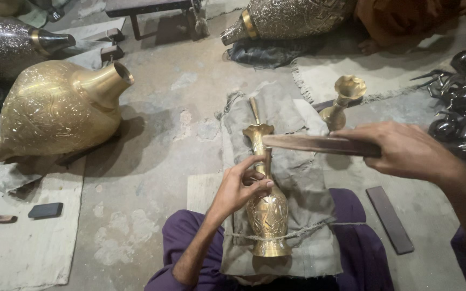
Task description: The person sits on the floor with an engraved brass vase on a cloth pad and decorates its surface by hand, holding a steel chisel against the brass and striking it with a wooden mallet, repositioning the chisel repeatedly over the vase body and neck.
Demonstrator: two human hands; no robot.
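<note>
A small engraved brass vase (267,213) lies on a grey cloth-wrapped bolster (297,178) over my lap, its fluted mouth pointing away. My left hand (238,186) grips the vase's neck, fingers curled around it. My right hand (405,151) holds a dark flat wooden bar (319,144) level, its far end over the vase's neck near the mouth. A thin metal tool (254,109) lies beyond the mouth on the cloth.
A big brass pot (55,110) lies at left. Silver engraved vessels rest at top left (6,43) and top centre (292,19). A second small brass vase (343,102) stands behind the bar. A dark flat bar (389,218) and a black block (46,210) lie on the floor.
</note>
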